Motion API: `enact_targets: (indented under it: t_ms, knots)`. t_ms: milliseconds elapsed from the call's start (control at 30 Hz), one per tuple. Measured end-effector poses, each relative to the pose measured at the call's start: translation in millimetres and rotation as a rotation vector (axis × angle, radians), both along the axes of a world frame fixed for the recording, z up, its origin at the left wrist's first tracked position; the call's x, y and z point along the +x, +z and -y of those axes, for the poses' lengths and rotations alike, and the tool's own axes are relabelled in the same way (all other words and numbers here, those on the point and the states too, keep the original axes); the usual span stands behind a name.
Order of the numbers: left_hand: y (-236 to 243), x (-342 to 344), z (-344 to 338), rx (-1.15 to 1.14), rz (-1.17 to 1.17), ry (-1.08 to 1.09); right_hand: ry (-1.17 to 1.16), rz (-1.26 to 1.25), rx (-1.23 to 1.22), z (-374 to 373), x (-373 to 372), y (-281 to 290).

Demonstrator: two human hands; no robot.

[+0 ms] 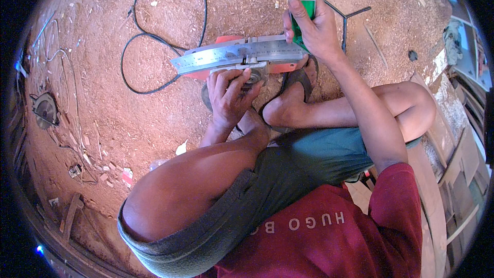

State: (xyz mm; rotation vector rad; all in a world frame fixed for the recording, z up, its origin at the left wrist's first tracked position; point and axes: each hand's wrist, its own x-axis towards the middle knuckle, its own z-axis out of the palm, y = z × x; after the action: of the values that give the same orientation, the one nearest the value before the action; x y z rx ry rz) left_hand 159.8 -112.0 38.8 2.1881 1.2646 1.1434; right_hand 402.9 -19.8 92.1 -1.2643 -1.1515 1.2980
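Observation:
An orange-red electric planer lies upturned on the ground between my feet, its metal sole facing up. A steel try square blade with ruled marks lies lengthwise along that sole. My right hand is closed round the square's green handle, thumb on top, at the planer's right end. On the planer's near side, my left hand has its fingers bent against the body, by a round part near the cutter opening. The left palm and the planer's underside are hidden.
A dark power cord loops on the shaving-strewn ground to the left. Farther left lies a circular saw. Small wood offcuts are scattered nearby. A dark forked metal piece lies beyond my right hand; boards lie at right.

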Motion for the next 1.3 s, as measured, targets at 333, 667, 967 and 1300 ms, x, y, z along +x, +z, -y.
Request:
enact_targets:
  t_ms: [333,667,967,1300]
  knots:
    - [-2.5,-1.3,-0.4,0.003,0.000,-0.006,-0.007,0.033,-0.003,-0.6,-1.1,1.7]
    - [0.9,0.5,-0.5,0.000,-0.005,0.007,-0.018,0.069,-0.034,-0.2,-0.9,3.1]
    - [1.1,0.5,-0.1,-0.003,-0.013,0.006,-0.012,0.037,-0.019,0.2,0.4,-0.1]
    - [1.1,0.7,0.5,-0.007,-0.010,0.005,-0.013,0.063,-0.010,0.0,-1.0,4.4]
